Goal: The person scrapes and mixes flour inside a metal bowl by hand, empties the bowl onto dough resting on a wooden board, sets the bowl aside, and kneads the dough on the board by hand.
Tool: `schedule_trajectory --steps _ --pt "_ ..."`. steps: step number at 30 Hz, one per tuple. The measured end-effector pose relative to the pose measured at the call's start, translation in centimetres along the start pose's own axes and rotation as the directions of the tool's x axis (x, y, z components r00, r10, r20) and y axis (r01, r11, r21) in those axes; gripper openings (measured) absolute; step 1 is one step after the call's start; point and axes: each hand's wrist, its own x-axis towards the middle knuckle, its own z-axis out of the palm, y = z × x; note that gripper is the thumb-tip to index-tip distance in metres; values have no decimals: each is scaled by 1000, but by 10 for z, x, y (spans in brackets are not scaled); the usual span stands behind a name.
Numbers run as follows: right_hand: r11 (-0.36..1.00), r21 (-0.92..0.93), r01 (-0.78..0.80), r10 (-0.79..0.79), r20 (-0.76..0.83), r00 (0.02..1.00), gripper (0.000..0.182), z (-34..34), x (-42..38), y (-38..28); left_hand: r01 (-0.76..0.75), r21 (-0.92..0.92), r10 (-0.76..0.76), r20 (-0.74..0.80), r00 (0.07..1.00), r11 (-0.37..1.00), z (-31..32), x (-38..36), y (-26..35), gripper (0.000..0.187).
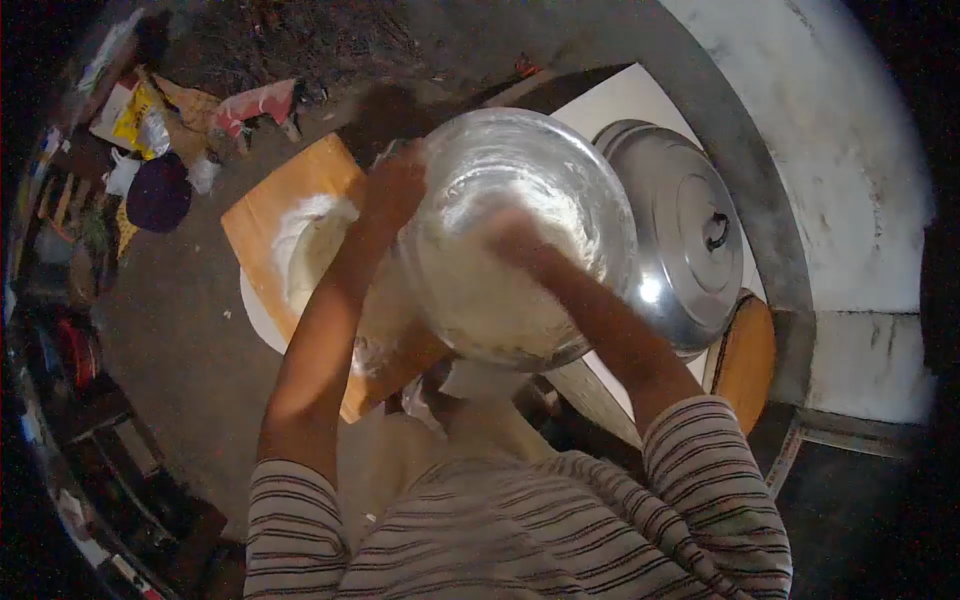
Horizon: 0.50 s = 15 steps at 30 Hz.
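A large shiny metal basin [470,310] is tilted in front of me, its inner wall coated with a pale film. My left hand [398,188] is closed on the basin's left rim. Inside the basin, my right hand [515,237] is smeared by motion, so its fingers cannot be made out. Left of the basin lies a wooden board [262,212] with white flour [305,212] spread on it. A pale rounded mass, perhaps dough, sits in the flour, partly hidden by my left forearm.
A domed metal lid [680,230] with a dark knob lies right of the basin on a white surface [625,95]. A round wooden piece [748,350] stands beside it. A red cloth-like item [255,105], a yellow packet [142,120] and a dark round object [158,192] lie farther left.
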Motion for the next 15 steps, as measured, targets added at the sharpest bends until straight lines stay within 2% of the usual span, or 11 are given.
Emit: schedule_trajectory --steps 1,2,5,6,7,8,9,10,12,13,15 --pt "961 -278 -3 -35 -132 991 16 -16 -12 21 91 -46 -89 45 995 995 1 2 -3 35" --pt "960 -278 -2 -36 -131 991 16 -16 -10 19 92 -46 -90 44 995 995 3 2 -7 35" --pt "936 -104 -336 331 -62 942 17 -8 -15 11 -15 -29 13 -51 999 999 13 0 -12 34" --pt "988 133 72 -23 -337 941 19 -3 -28 -4 -89 -56 84 -90 992 994 9 1 -14 34" --pt "988 135 72 -21 -345 938 19 0 -29 -25 -168 -83 157 -125 980 982 7 4 -12 34" --pt "984 -177 -35 -72 -560 825 21 6 -27 -48 -172 -85 161 -123 979 981 4 6 -6 34" --pt "879 -431 -205 -192 -712 675 23 11 -24 -58 -13 -98 11 -20 1000 995 1 5 -2 34" --pt "887 -415 -203 -182 -719 671 23 13 -20 -50 144 -83 -137 87 987 986 -5 7 -1 33" --pt "945 -247 215 -312 -478 821 25 7 -16 -2 144 -79 -135 103 985 986 -5 8 -1 33" --pt "949 -150 278 -315 -359 879 27 -22 -20 11 145 -81 -136 110 985 986 -4 8 -1 33" --pt "984 -117 133 -168 -379 910 28 2 -8 9 150 -83 -140 118 983 985 -5 8 -2 33"
